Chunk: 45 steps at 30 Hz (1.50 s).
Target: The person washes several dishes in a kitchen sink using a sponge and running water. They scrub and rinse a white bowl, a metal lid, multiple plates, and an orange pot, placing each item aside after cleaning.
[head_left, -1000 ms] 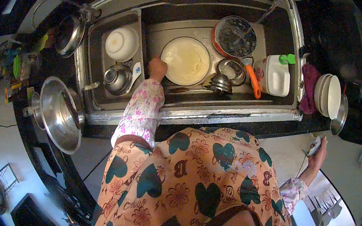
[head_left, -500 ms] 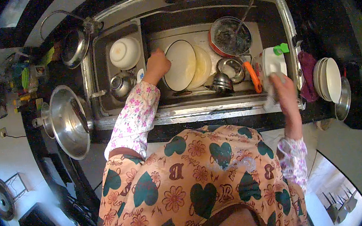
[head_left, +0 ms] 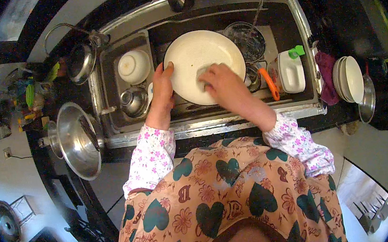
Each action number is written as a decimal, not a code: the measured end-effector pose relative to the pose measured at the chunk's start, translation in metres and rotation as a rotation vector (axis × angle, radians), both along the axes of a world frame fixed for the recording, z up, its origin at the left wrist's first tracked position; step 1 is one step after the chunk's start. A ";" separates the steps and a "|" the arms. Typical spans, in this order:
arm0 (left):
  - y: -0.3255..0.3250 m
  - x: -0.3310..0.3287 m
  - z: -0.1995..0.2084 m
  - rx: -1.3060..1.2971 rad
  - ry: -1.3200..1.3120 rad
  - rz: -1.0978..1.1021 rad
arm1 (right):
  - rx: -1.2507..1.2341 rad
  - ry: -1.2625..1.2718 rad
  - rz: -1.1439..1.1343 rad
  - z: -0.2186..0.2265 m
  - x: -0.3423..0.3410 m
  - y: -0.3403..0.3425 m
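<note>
Raised closer to my camera since half a second ago, the cream plate [head_left: 188, 69] is now over the sink [head_left: 232, 124], and the right hand [head_left: 223, 83] has swung from beside the white jug [head_left: 292, 74] onto its face. I see the left hand [head_left: 163, 85] closed on the plate's left edge, thumb on top, its other fingers mostly hidden. Right fingers curl around a greyish pad [head_left: 202, 76] against the plate; their exact spread I cannot tell.
</note>
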<state>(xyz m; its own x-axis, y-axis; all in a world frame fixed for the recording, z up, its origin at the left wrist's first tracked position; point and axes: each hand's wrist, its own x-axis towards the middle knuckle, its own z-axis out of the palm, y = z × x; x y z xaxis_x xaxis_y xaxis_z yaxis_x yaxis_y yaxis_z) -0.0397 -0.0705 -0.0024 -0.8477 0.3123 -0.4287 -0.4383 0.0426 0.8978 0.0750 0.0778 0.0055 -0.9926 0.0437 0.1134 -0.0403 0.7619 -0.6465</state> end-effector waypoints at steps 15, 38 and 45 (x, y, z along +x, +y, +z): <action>0.029 0.012 0.004 -0.008 0.168 0.086 | 0.102 0.072 0.011 0.005 -0.002 0.021; 0.027 0.026 0.005 0.008 0.203 0.107 | 0.485 0.389 -0.032 -0.011 -0.045 0.087; 0.024 0.019 0.012 0.046 0.136 0.049 | 0.137 0.377 -0.182 0.004 -0.053 0.085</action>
